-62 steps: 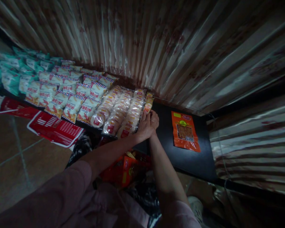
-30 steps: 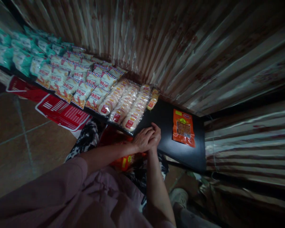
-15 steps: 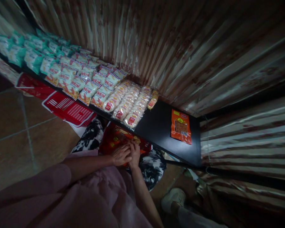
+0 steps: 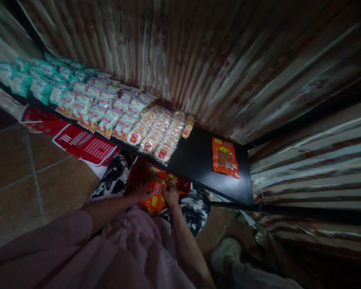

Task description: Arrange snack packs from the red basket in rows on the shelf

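Both my hands are down in a red box (image 4: pixel 144 170) of snack packets that sits on my lap, below the black shelf (image 4: pixel 198 162). My left hand (image 4: pixel 140 192) grips the left edge of an orange snack packet (image 4: pixel 155 199) in the box. My right hand (image 4: pixel 170 195) is curled shut just right of that packet, its fingertips among small yellow packets; what it holds is too dim to name. A lone orange packet (image 4: pixel 225 157) lies flat on the bare right part of the shelf.
Rows of clear round-cracker packs (image 4: pixel 156 136), red-and-white bags (image 4: pixel 105 114) and teal bags (image 4: pixel 33 76) fill the shelf's left. Rusty corrugated metal walls (image 4: pixel 198 60) stand behind and to the right. Red baskets (image 4: pixel 84 146) lie on the tiled floor. A shoe (image 4: pixel 225 253) shows below.
Both hands have left the cracker packs on the shelf, drawn back over its front edge and dropped into the red box. The left hand now grips an orange packet.
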Motion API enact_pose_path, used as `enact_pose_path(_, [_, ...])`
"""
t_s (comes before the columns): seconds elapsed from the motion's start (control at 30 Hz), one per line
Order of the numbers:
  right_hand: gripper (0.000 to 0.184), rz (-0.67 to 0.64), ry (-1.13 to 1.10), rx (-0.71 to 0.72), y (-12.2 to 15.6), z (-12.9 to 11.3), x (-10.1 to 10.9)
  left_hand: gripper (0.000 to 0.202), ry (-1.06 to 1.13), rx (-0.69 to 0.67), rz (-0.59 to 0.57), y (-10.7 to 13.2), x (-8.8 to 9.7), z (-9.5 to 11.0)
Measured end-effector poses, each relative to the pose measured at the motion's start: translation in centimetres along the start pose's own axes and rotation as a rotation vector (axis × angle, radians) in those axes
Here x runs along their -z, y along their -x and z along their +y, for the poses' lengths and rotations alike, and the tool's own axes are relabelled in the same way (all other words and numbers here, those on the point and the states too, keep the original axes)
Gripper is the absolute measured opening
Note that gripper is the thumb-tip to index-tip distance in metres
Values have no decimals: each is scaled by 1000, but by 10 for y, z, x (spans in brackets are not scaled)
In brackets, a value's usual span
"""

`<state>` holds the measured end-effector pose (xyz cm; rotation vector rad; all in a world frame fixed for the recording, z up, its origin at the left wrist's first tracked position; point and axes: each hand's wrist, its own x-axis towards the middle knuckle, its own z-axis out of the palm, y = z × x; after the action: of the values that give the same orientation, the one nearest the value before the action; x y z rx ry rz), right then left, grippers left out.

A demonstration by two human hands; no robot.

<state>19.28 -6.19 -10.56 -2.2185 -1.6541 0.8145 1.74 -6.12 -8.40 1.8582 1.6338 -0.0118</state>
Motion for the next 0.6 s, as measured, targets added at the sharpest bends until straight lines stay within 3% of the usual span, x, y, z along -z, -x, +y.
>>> enact_pose_path(0.23, [30,-46,11,14,-5,-1,5,79,-129,44,-166,-11,-6,-17])
enact_pose_path(0.6, [36,-139,83,-16,-5,-8,5,63,-131,10,-240,-16,-11,-19])
